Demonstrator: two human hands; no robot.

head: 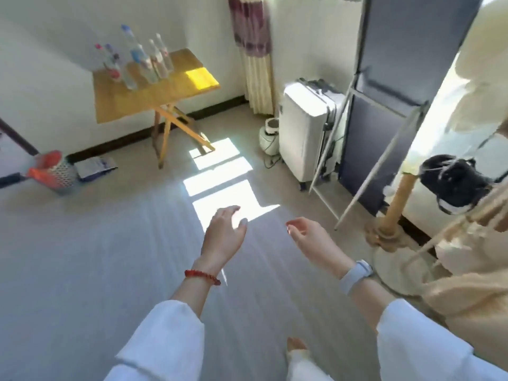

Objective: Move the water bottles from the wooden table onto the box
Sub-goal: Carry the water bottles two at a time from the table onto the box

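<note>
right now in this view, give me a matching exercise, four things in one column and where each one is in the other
Things:
1. water bottles
2. white suitcase
3. red bead bracelet
4. grey watch

Places:
A. on the left wrist
B. standing on the wooden table by the wall
C. on the right wrist
D. upright on the floor beside the curtain

Pairs: 1-B, 2-D, 3-A, 4-C

Both the left hand and the right hand are open and hold nothing.
</note>
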